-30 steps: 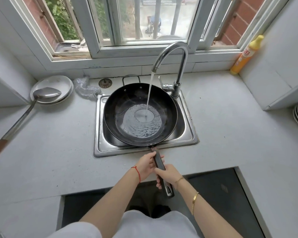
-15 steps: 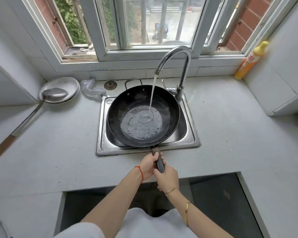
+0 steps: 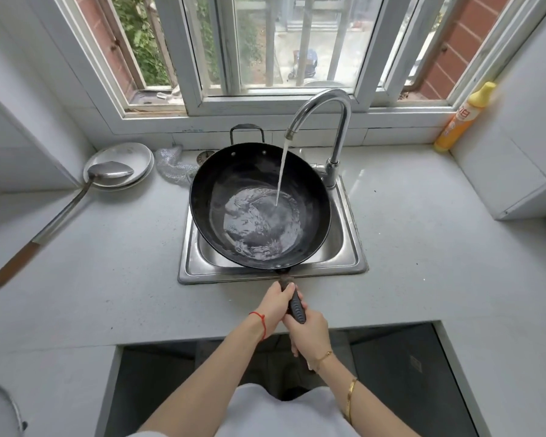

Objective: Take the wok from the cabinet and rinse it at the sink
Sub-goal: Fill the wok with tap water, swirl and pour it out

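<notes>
The black wok (image 3: 227,181) is held over the steel sink (image 3: 353,247), tilted so its far rim rises toward the window. Water pools and swirls in its bottom. A stream runs from the curved chrome faucet (image 3: 334,108) into the wok. My left hand (image 3: 273,305) grips the dark handle (image 3: 297,305) near the wok. Behind it, my right hand (image 3: 309,334) grips the rear end of the same handle, near the counter's front edge.
A long metal ladle (image 3: 76,197) with a wooden grip lies on stacked white plates (image 3: 123,156) at the left. A crumpled plastic bag (image 3: 171,165) sits beside them. A yellow detergent bottle (image 3: 464,118) stands at the back right corner. White cabinet sides flank the counter (image 3: 423,241).
The wok has lifted and tilted, its far rim rising and shifting left. The water inside now swirls unevenly. Both hands kept their grip on the handle.
</notes>
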The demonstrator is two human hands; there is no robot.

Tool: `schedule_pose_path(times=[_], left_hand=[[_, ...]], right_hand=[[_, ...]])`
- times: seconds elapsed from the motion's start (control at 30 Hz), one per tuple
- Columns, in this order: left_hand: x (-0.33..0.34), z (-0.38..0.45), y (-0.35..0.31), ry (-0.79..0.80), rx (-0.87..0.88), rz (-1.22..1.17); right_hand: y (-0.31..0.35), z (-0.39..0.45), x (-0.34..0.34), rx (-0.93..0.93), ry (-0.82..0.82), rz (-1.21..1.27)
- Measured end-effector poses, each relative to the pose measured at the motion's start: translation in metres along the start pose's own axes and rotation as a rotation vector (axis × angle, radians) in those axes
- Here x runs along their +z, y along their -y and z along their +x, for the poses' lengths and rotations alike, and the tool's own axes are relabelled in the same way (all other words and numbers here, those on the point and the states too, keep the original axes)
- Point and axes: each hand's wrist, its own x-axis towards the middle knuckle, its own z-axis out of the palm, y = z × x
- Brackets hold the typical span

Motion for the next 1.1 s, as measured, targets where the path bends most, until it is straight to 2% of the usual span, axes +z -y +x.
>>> schedule_pose_path(times=[0.17,0.43,0.63,1.1], left_hand=[[-0.005,-0.004,-0.003,-0.026,0.037,0.048],[-0.002,-0.016,-0.013,0.103,-0.003,-0.165],[0.009,-0.021,-0.020,0.162,-0.018,-0.203],[0.009,-0.025,-0.018,0.063,0.111,-0.029]], right_hand=[[0.014,-0.005,-0.003,0.030,0.074,0.029],[0.031,-0.016,-0.012,-0.041,0.000,-0.142],[0.030,-0.018,-0.020,-0.082,-0.054,-0.226],[0.042,-0.020,-0.037,0.009,0.123,-0.020]])
